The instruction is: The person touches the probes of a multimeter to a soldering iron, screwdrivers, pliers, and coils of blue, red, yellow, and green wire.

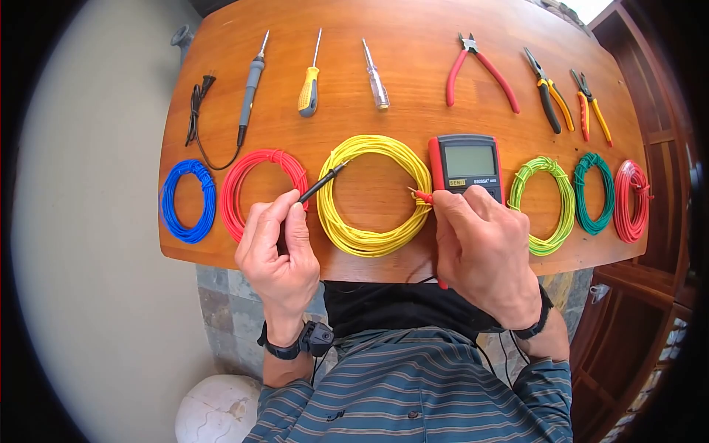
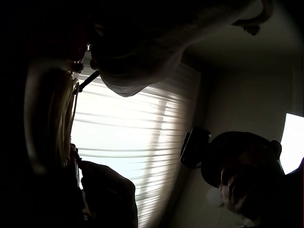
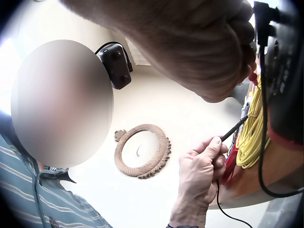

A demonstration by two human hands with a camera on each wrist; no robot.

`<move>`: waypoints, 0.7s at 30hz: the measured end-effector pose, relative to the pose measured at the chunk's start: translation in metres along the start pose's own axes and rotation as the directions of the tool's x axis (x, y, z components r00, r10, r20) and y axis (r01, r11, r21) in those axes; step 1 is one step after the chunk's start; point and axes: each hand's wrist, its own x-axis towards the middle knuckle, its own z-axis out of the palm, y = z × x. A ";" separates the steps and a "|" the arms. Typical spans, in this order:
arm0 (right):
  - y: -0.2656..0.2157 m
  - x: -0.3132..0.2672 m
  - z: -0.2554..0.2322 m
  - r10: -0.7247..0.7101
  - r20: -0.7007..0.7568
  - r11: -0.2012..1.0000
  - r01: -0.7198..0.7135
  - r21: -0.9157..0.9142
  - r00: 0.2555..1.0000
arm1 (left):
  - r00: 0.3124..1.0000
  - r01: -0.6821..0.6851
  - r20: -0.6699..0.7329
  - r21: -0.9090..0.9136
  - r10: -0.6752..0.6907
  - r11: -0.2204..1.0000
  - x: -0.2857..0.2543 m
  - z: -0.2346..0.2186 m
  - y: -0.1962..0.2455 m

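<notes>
My left hand (image 1: 277, 244) pinches a black test probe (image 1: 322, 182) between thumb and fingers, its metal tip at the upper left of the yellow wire coil (image 1: 329, 210). With my right hand (image 1: 484, 255) I pinch a red test probe (image 1: 423, 197), whose tip points left at the coil's right side. Partly behind that hand lies a red and dark grey multimeter (image 1: 470, 160), its screen blank. The right wrist view shows the left hand (image 3: 197, 173) and black probe (image 3: 232, 129) beside the yellow coil (image 3: 251, 137). Dark silhouettes fill much of the left wrist view.
A blue coil (image 1: 168, 203) and red coil (image 1: 230, 196) lie left; yellow-green (image 1: 519, 210), dark green (image 1: 582, 199) and red coils lie right. Behind are a soldering iron (image 1: 252, 88), screwdriver (image 1: 309, 92), clear-handled tester (image 1: 377, 85), red-handled cutters (image 1: 453, 77) and two pliers (image 1: 548, 92).
</notes>
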 end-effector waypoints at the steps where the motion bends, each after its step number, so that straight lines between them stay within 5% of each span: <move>1: 0.000 0.000 0.000 -0.002 -0.002 1.000 0.002 -0.002 1.000 | 1.000 0.005 0.000 -0.006 -0.005 1.000 0.000 0.000 0.000; 17: -0.001 -0.002 -0.003 -0.003 0.075 1.000 0.005 -0.024 0.997 | 0.999 0.038 -0.013 -0.021 -0.038 0.999 -0.001 -0.001 0.004; 21: -0.002 0.004 -0.004 -0.009 0.007 1.000 0.009 0.015 1.000 | 0.970 0.081 -0.233 0.011 -0.076 0.997 0.000 -0.024 0.021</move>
